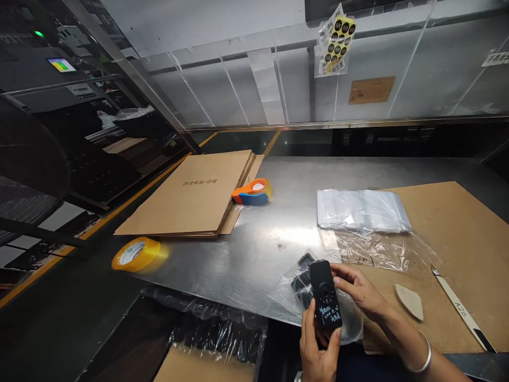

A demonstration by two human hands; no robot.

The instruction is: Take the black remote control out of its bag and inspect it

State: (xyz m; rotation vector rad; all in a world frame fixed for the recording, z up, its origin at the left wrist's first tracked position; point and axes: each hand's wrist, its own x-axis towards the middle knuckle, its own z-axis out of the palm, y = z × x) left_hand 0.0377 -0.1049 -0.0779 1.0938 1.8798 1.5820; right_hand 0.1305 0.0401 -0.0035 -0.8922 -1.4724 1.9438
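Hands meet at the near edge of the bench, both on one small black device (326,297). Left hand (318,347) comes up from below, fingers and thumb wrapped round the device's near end, gripping it. Right hand (360,292) reaches in from the right, fingertips pinching the device's far end; a silver bangle (423,361) circles that wrist. The device is flat and oblong, with a round ring on its face and pale handwriting below it. Its long axis runs near to far, tilted slightly to the left, so the left hand has the near half and the right hand the far half.

Directly beneath the device lies a clear plastic bag (296,289) with another dark part inside, touching the device's left side. Farther right, a brown cardboard sheet (457,233) carries a stack of clear bags (360,209). Far left sit flattened cardboard boxes (194,193), an orange and blue tape dispenser (252,192) beside them, and a yellow tape roll (137,253) nearer.
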